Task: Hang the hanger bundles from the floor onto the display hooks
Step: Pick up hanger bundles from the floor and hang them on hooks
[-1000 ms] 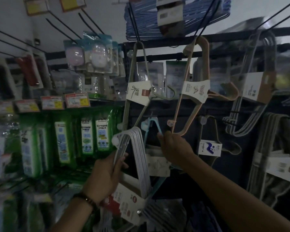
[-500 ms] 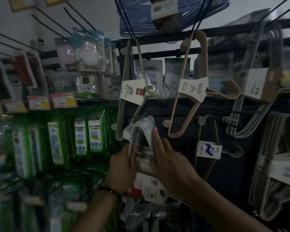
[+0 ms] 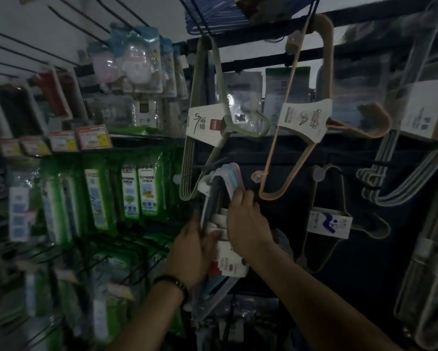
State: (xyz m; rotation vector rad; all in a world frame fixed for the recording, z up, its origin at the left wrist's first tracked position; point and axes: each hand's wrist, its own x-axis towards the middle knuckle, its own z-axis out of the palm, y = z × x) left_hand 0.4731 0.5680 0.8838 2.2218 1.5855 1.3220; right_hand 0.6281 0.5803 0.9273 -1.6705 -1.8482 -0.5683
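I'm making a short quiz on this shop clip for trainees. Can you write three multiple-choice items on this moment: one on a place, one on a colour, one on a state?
1. Where is the pastel bundle that both hands hold?
A. below the green bundle
B. on the floor
C. above the blue hangers

2. What colour is the hanger bundle hanging right of the green one?
A. red
B. peach
C. black

3. How is the right hand engaged?
A. hanging free at the side
B. fingers on the pastel bundle
C. holding a price tag

Answers:
1. A, its top sits just under the green bundle's lower end, at a dark hook.
2. B, its frame looks peach under a white card.
3. B, its fingers press the bundle's upper edge, while the left hand grips the bundle lower down.
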